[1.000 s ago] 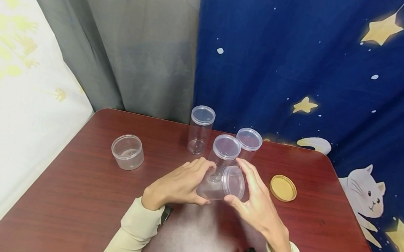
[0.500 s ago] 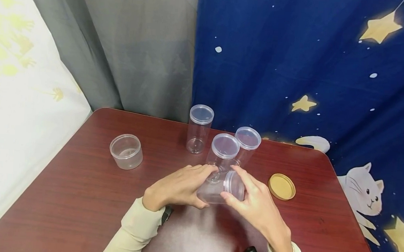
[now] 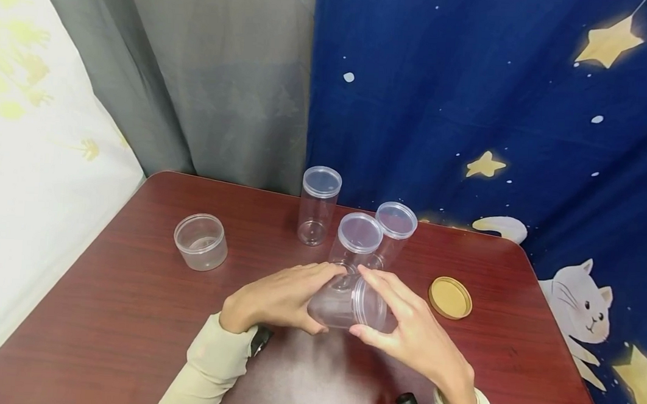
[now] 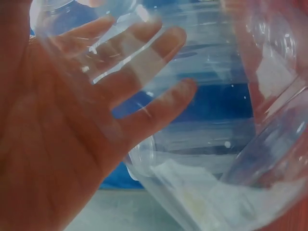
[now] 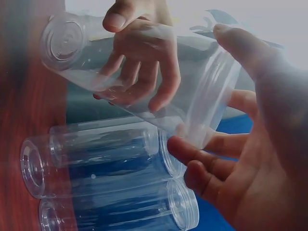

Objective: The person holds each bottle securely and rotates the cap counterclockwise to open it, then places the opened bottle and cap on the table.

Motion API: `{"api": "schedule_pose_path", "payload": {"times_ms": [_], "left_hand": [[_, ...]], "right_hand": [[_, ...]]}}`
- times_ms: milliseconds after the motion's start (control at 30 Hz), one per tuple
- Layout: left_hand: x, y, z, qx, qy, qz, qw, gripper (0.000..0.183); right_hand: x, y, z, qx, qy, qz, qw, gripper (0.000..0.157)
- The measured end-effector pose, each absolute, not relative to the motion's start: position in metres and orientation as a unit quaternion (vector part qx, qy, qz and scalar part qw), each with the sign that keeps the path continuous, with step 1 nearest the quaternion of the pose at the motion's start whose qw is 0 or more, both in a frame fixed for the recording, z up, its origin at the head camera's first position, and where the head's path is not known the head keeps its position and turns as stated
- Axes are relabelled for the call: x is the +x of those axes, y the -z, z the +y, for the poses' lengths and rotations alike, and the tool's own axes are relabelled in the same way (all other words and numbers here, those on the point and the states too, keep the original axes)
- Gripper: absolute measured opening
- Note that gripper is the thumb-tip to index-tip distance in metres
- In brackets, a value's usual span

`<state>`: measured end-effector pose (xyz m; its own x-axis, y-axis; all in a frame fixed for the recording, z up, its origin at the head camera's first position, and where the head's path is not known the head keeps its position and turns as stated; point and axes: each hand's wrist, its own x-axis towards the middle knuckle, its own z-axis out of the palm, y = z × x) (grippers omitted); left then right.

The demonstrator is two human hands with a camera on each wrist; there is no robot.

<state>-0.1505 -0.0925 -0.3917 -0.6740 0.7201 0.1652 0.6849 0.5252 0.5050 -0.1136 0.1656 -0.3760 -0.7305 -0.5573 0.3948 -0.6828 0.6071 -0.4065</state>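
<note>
Above the worktop, clear jar held sideways: left hand clamped round its body, right hand round the lid. Right hand now reaches further over than a second ago, likely re-gripping.

The head view is bright; glare whitens the tabletop below the left grip, shadow falls near the right grip. Wrist views are dimmer, hazy, highlights streaking the jar.
</note>
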Motion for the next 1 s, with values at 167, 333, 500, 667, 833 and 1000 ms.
{"api": "schedule_pose_path", "payload": {"times_ms": [167, 333, 500, 667, 833, 1000], "left_hand": [[-0.1509, 0.3920, -0.0933, 0.396, -0.262, 0.880, 0.023, 0.084], [-0.1511, 0.3922, -0.0941, 0.383, -0.259, 0.886, 0.030, 0.086], [-0.1513, 0.3923, -0.0950, 0.377, -0.248, 0.892, 0.032, 0.084], [-0.1508, 0.3920, -0.0958, 0.378, -0.244, 0.893, 0.031, 0.085], [-0.1503, 0.3927, -0.0952, 0.379, -0.245, 0.892, 0.035, 0.086], [-0.1488, 0.3941, -0.0933, 0.382, -0.241, 0.892, 0.027, 0.086]], "right_hand": [[-0.1115, 0.3744, 0.1675, 0.319, -0.274, -0.902, 0.097, 0.093], [-0.1103, 0.3741, 0.1681, 0.305, -0.285, -0.904, 0.091, 0.099], [-0.1114, 0.3746, 0.1688, 0.319, -0.282, -0.901, 0.087, 0.092], [-0.1125, 0.3752, 0.1696, 0.341, -0.291, -0.891, 0.073, 0.092], [-0.1117, 0.3746, 0.1702, 0.336, -0.284, -0.896, 0.062, 0.100], [-0.1128, 0.3755, 0.1709, 0.293, -0.242, -0.920, 0.094, 0.104]]}}
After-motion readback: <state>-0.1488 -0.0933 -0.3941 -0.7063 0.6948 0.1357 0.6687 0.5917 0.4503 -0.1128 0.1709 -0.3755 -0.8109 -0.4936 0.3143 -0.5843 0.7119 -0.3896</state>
